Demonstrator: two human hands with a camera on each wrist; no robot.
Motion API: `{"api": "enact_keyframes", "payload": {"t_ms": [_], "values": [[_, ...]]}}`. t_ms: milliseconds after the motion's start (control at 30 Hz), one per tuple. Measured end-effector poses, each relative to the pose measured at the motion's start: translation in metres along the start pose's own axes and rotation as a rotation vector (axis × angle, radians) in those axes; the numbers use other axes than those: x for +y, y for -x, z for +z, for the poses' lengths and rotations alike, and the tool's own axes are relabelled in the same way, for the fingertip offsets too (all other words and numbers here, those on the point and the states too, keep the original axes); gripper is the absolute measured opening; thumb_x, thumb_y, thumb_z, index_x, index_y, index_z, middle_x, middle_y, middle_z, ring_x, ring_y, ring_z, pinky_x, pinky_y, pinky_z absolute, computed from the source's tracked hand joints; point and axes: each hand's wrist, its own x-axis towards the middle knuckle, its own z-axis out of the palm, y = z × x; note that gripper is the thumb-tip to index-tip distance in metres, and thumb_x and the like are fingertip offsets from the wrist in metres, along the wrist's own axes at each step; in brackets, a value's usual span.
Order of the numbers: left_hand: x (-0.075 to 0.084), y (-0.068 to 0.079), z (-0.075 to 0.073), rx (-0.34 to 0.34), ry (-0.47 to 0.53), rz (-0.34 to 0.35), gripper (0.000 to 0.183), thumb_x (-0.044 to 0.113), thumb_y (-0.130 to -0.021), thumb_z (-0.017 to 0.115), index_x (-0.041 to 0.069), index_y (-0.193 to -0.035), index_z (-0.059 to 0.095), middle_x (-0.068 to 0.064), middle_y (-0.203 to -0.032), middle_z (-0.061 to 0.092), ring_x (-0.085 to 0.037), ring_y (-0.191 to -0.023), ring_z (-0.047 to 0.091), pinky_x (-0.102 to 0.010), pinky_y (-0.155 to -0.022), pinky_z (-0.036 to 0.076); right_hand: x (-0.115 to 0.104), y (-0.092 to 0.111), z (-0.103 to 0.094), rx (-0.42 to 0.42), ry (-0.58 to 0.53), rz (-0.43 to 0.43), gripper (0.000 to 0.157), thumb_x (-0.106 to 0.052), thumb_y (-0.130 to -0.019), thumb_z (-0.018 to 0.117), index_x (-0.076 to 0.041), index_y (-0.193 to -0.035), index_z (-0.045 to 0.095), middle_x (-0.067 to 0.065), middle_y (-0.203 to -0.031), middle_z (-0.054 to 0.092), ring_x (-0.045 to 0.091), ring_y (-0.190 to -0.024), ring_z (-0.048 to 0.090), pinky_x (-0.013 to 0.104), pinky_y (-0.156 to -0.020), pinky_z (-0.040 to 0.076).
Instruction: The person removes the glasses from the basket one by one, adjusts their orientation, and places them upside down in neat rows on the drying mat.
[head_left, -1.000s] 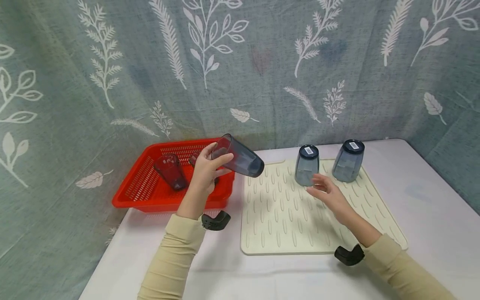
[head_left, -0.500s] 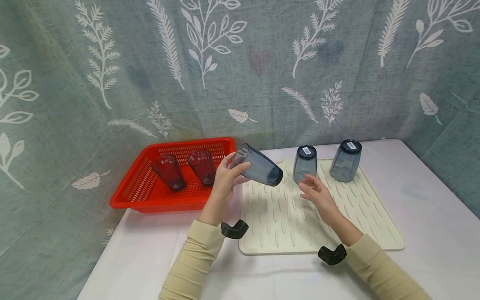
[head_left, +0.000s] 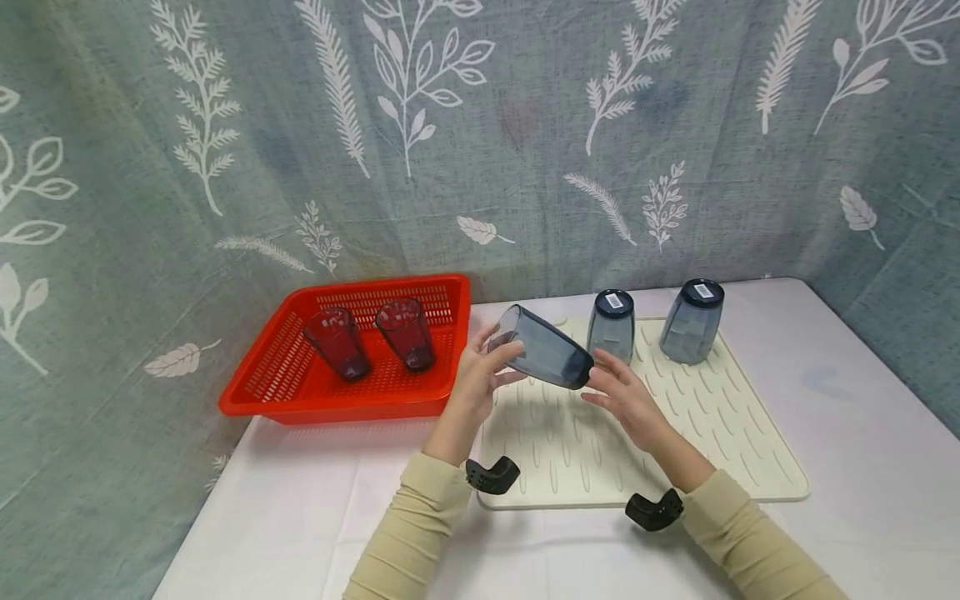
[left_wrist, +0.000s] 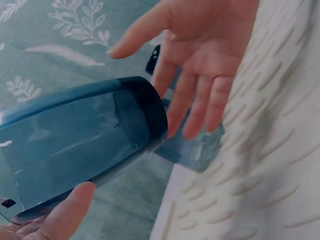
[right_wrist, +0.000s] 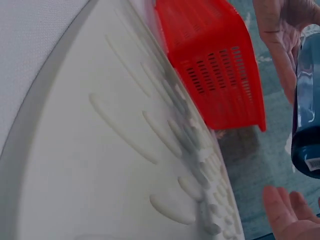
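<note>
My left hand [head_left: 476, 377] grips a blue-grey drinking glass [head_left: 546, 350] near its rim, holding it tilted above the ridged cream mat [head_left: 555, 454]. The glass's dark base points right and down, toward my right hand [head_left: 628, 398]. That hand has its fingers extended right at the base; in the left wrist view its palm [left_wrist: 210, 45] shows with fingers spread. Behind, two similar glasses stand upside down on the mat: a nearer one [head_left: 611, 329], partly covered by my right fingers, and another glass [head_left: 693, 323] farther right.
A red perforated basket [head_left: 322, 408] stands left of the mat, with two glasses leaning inside, a left one [head_left: 339, 343] and a right one [head_left: 406, 333]. A white cloth covers the table [head_left: 300, 517]. A patterned curtain [head_left: 480, 150] hangs right behind.
My left hand has carried the tilted glass from over the basket rightward and slightly down, over the mat. My right hand has shifted a little left, so its fingers now meet the base.
</note>
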Motion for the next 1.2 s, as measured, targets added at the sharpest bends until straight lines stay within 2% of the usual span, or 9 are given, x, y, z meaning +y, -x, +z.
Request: {"api": "enact_keyframes", "payload": {"t_ms": [167, 300, 467, 733, 833, 1000, 1200], "values": [[-0.009, -0.001, 0.002, -0.025, 0.051, -0.008, 0.065, 0.007, -0.08, 0.061, 0.006, -0.138, 0.032, -0.016, -0.12, 0.05, -0.015, -0.081, 0.063, -0.037, -0.07, 0.055, 0.002, -0.002, 0.0, -0.055, -0.051, -0.025, 0.063, -0.019, -0.095, 0.046, -0.001, -0.145, 0.012, 0.025, -0.139, 0.023, 0.008, -0.102, 0.05, 0.032, -0.093, 0.045], [-0.013, -0.001, 0.004, -0.036, 0.04, -0.009, 0.066, 0.01, -0.079, 0.062, 0.007, -0.138, 0.033, -0.016, -0.12, 0.051, -0.018, -0.085, 0.063, -0.038, -0.072, 0.055, 0.003, -0.003, 0.001, -0.078, -0.113, -0.046, 0.063, -0.02, -0.095, 0.046, 0.0, -0.144, 0.012, 0.019, -0.135, 0.028, 0.006, -0.101, 0.053, 0.033, -0.091, 0.046], [-0.017, -0.002, 0.005, -0.063, 0.035, -0.012, 0.064, 0.012, -0.079, 0.061, 0.007, -0.137, 0.034, -0.013, -0.116, 0.054, -0.017, -0.084, 0.063, -0.041, -0.075, 0.053, 0.004, -0.003, 0.002, -0.099, -0.193, -0.063, 0.059, -0.015, -0.095, 0.046, 0.004, -0.142, 0.015, 0.005, -0.12, 0.043, 0.008, -0.098, 0.057, 0.033, -0.088, 0.049], [-0.024, -0.001, 0.005, -0.109, 0.084, -0.027, 0.065, 0.009, -0.08, 0.057, 0.003, -0.139, 0.03, -0.009, -0.111, 0.056, -0.02, -0.087, 0.064, -0.04, -0.074, 0.053, 0.005, -0.002, 0.0, -0.093, -0.245, -0.04, 0.062, -0.013, -0.092, 0.05, 0.005, -0.14, 0.014, 0.002, -0.115, 0.046, 0.007, -0.096, 0.057, 0.026, -0.084, 0.049], [-0.026, -0.001, 0.005, -0.119, 0.091, -0.02, 0.064, 0.008, -0.082, 0.055, 0.002, -0.14, 0.029, -0.01, -0.114, 0.055, -0.016, -0.084, 0.064, -0.039, -0.074, 0.054, 0.005, -0.002, -0.001, -0.11, -0.277, -0.038, 0.055, -0.012, -0.093, 0.048, 0.003, -0.137, 0.019, -0.001, -0.112, 0.051, 0.007, -0.096, 0.057, 0.024, -0.085, 0.048], [-0.026, -0.001, 0.006, -0.135, 0.08, -0.016, 0.061, 0.011, -0.082, 0.055, 0.007, -0.139, 0.032, -0.013, -0.121, 0.051, -0.017, -0.089, 0.063, -0.041, -0.078, 0.052, 0.002, -0.002, -0.002, -0.132, -0.347, -0.019, 0.038, -0.009, -0.093, 0.047, -0.007, -0.128, 0.032, -0.005, -0.107, 0.058, 0.007, -0.095, 0.059, 0.025, -0.084, 0.049], [-0.021, 0.0, 0.002, -0.221, 0.066, -0.011, 0.06, 0.01, -0.08, 0.052, 0.005, -0.137, 0.031, -0.013, -0.118, 0.049, -0.013, -0.084, 0.062, -0.041, -0.078, 0.052, -0.001, -0.002, -0.004, -0.18, -0.328, -0.029, 0.048, -0.012, -0.089, 0.054, -0.003, -0.129, 0.027, -0.003, -0.106, 0.057, 0.007, -0.093, 0.06, 0.025, -0.085, 0.049]]}}
